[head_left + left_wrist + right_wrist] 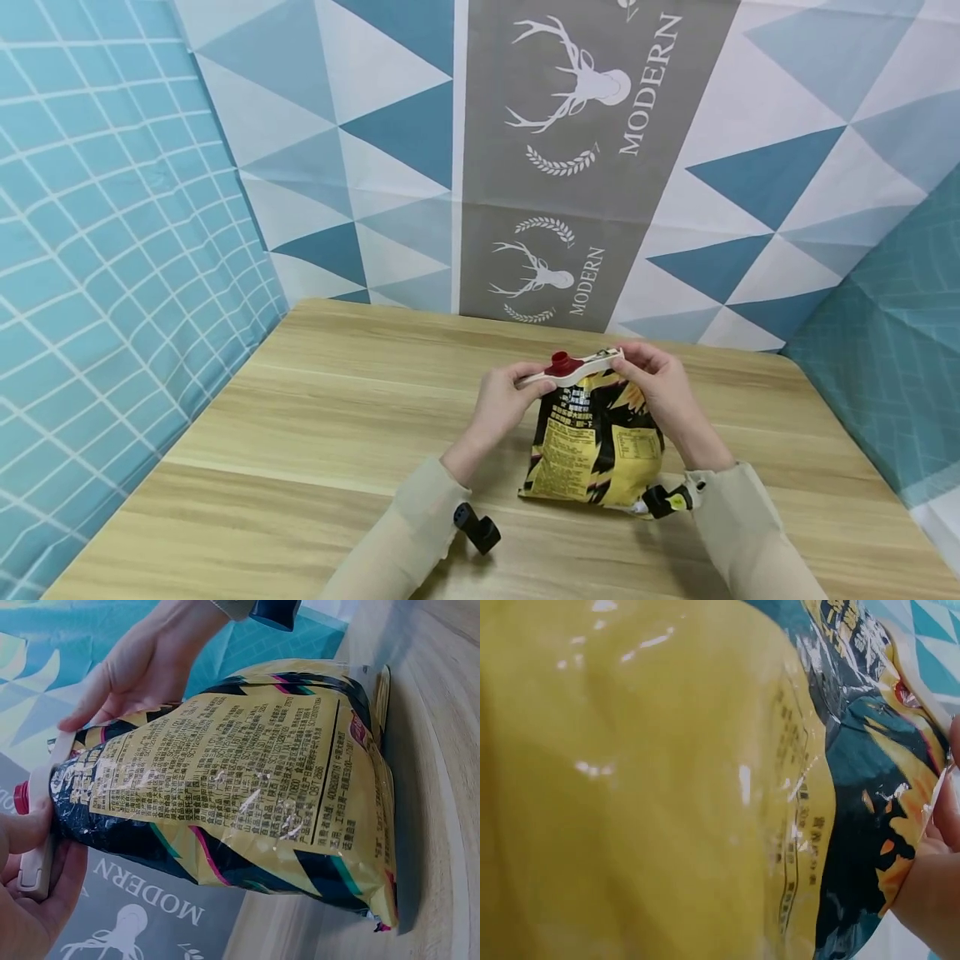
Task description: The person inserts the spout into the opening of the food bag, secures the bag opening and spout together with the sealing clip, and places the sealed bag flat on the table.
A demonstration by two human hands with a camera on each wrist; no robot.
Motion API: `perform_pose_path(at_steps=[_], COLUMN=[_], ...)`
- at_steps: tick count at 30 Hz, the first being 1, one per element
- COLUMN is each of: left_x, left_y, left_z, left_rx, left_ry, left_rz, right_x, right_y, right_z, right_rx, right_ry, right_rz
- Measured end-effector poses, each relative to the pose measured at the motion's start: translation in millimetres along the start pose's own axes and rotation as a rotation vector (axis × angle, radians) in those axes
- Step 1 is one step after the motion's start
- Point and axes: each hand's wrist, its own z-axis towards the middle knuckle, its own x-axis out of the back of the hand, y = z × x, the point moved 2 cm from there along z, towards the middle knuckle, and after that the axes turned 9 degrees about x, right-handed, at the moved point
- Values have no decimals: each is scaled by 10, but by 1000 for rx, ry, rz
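A black and yellow snack bag [592, 442] stands upright on the table, its top edge running into a white bag clip [588, 368] with a red spout [561, 362]. My left hand [506, 404] pinches the clip's left end between thumb and fingers, which the left wrist view shows beside the red spout. At the other end, my right hand [660, 392] pinches the clip where it meets the bag's top corner. Printed text covers the bag's yellow panel [225, 772] in the left wrist view. The bag's bulging side [645, 787] fills most of the right wrist view.
The wooden table [315, 400] extends on both sides of the bag. Patterned cloth [390, 150] hangs behind it, with blue checked cloth [112, 250] along the left. Black wrist cameras sit at both sleeves, the right one [663, 502] close to the bag's lower corner.
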Motion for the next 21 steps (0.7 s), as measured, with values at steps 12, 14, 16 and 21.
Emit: perform_pose_path(at_steps=[12, 14, 16, 21], left_x=[-20, -5, 10, 10], left_y=[-20, 20, 69, 41], left_z=[30, 9, -14, 2], left_rx=[-1, -6, -9, -4], left_ry=[5, 13, 20, 20], left_rz=[18, 6, -3, -5], right_x=[-2, -20, -37, -50], right_y=[8, -26, -58, -83], right_z=[28, 39, 51, 46], right_rx=[4, 27, 47, 34], right_ry=[38, 44, 43, 39], right_rz=[28, -7, -26, -40])
